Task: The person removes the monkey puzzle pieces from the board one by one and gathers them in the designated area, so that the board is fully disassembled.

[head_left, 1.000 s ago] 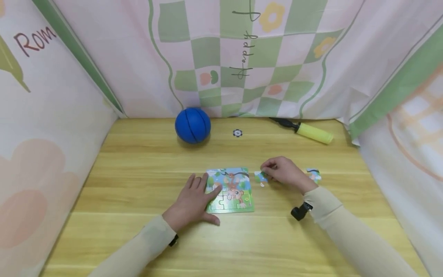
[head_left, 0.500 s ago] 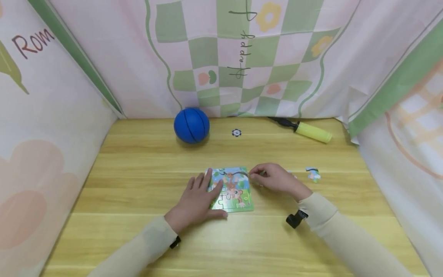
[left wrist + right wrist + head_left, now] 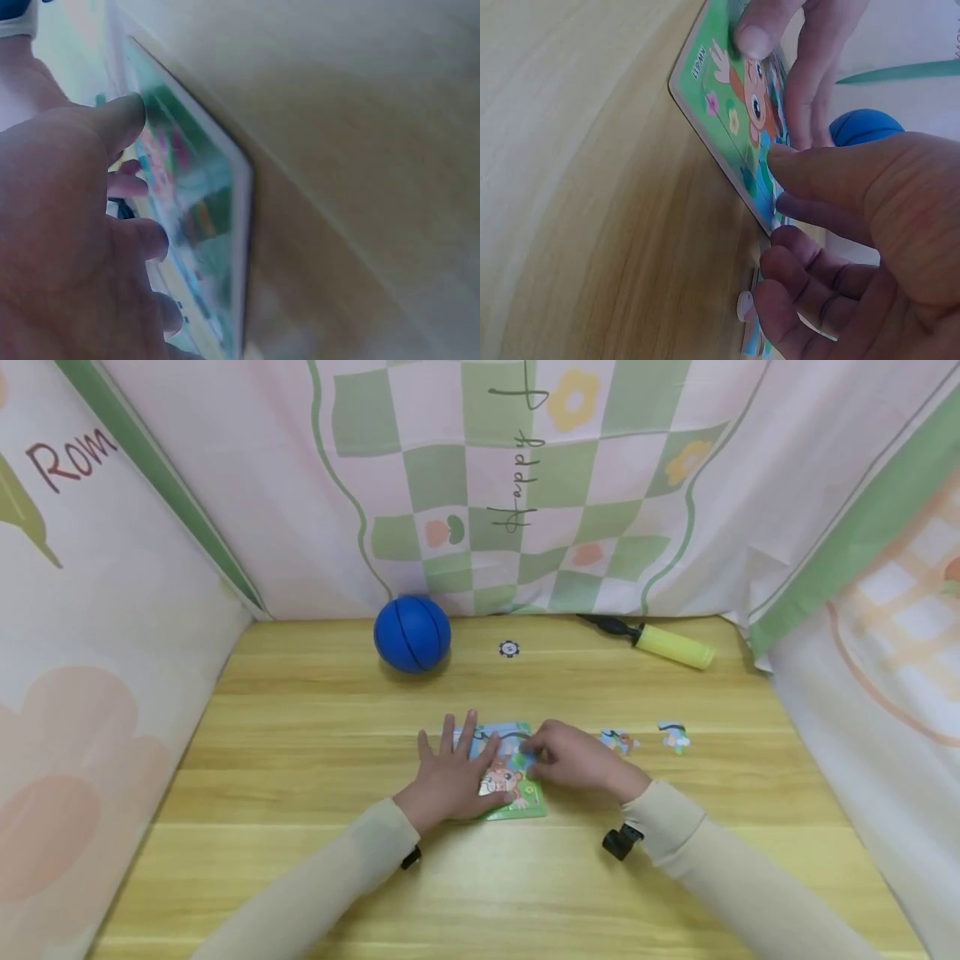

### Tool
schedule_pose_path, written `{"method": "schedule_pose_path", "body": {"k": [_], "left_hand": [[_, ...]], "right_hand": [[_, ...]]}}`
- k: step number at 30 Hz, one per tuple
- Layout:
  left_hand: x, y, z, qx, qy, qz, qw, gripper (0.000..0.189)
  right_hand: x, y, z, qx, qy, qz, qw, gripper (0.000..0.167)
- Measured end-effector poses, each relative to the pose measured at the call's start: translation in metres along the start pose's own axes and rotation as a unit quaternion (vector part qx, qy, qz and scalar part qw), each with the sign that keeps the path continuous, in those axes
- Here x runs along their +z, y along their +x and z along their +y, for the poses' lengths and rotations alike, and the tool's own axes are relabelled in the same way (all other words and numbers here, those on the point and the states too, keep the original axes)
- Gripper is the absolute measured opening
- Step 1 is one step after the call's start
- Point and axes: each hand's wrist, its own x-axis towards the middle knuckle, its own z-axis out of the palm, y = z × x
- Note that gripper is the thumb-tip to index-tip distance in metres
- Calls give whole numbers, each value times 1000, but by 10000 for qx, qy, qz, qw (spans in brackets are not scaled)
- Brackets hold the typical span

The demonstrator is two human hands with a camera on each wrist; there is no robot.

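A square jigsaw puzzle [image 3: 534, 807] with a monkey picture lies flat on the table, partly covered by both hands. My left hand [image 3: 450, 783] is spread across its left side, fingers straight and the thumb over its lower part. In the right wrist view, the left thumb rests on the green area beside the monkey's face. My right hand [image 3: 581, 766] pinches a blue-and-green puzzle piece [image 3: 764, 159] between thumb and index finger at the puzzle's right side. The fingers hide most of that piece.
Two loose puzzle pieces, one nearer [image 3: 615, 741] and one farther [image 3: 674, 737], lie right of the right hand. Toward the back are a blue ball [image 3: 412, 634], a black-and-white round chip [image 3: 509, 648] and a yellow-and-black hand pump [image 3: 671, 647]. Printed curtains surround the table.
My right hand has carried the puzzle piece left from beside the puzzle onto its right side. My left hand has slid right, farther over the puzzle, with fingers spread wider.
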Motion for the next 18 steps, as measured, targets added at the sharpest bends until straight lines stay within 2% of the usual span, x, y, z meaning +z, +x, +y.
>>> {"method": "schedule_pose_path", "body": {"k": [4, 11, 18], "left_hand": [[4, 1, -2, -82, 28, -171, 9998, 93], [9, -2, -1, -1, 180, -155, 9997, 84], [9, -3, 0, -7, 159, -183, 9997, 84]], "right_hand": [[0, -1, -5, 4, -159, -43, 9999, 32], [1, -2, -8, 38, -303, 3, 9995, 32], [4, 0, -8, 59, -416, 146, 9990, 28]]}}
